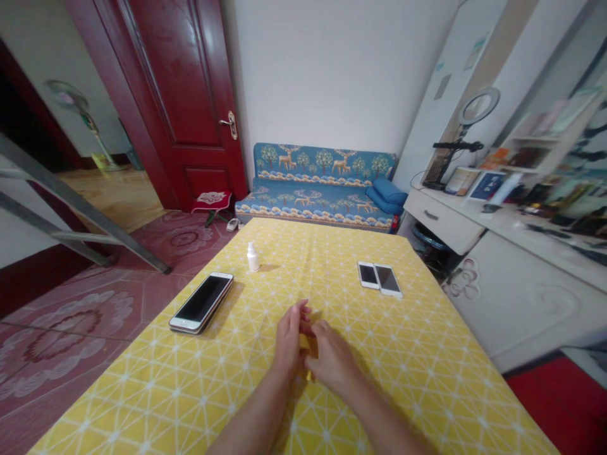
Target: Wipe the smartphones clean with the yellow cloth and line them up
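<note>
My left hand (pixel 287 335) and my right hand (pixel 331 359) are close together over the middle of the yellow patterned tablecloth (pixel 327 435). Their fingertips meet or overlap; I cannot tell exactly how they touch. Both hands are loosely curved, and I see no object in either. Cloth shows through the gap between them. Farther forward on the left, a small white pump bottle (pixel 253 259) stands upright. Left of my hands lies a large smartphone (pixel 203 303) with a dark screen, apparently atop another dark flat thing. At the right, two white smartphones (pixel 368 275) (pixel 387 280) lie side by side, screens dark.
Beyond the table is a blue sofa (pixel 313 193) with deer and tree prints. A red door (pixel 175 82) and a metal ladder (pixel 85 205) are on the left. Along the right runs a white cabinet (pixel 516 297) carrying a ring light (pixel 480 106) and assorted items.
</note>
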Tool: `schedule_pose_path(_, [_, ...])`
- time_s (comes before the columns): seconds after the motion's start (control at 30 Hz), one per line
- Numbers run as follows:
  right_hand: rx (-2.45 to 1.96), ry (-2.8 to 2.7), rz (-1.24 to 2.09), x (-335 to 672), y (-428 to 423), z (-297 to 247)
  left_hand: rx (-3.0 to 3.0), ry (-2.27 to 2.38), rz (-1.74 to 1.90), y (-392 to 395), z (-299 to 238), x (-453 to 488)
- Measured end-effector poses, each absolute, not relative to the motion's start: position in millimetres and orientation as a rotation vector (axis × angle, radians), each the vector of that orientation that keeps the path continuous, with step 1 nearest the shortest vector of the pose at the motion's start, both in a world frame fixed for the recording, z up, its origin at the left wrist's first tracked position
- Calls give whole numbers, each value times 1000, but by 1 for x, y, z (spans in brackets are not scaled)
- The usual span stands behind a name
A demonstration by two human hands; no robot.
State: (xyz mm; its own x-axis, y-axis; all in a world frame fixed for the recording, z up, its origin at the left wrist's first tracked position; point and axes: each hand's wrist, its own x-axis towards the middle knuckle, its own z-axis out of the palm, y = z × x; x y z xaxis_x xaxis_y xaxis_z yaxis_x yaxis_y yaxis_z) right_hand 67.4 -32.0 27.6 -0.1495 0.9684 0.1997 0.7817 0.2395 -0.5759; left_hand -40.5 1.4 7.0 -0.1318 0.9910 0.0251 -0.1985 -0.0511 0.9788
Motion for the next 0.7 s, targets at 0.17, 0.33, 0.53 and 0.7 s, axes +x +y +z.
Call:
schedule_pose_path(0.17, [-1627, -2080, 413, 61, -49, 28, 1459, 1318, 1477, 14, 10, -66])
schedule_pose_path(0.33, [-1591, -1949, 455, 61, -46, 17, 2013, 2050, 1456, 27, 31, -126])
schedule_pose_path(0.53, [-1590, -1881, 483, 61, -43, 15, 1514, 2873, 922, 30, 45, -184])
schedule_pose_path(0.7, [-1562, -1853, 485, 61, -42, 11, 1432, 2842, 592, 30, 51, -207])
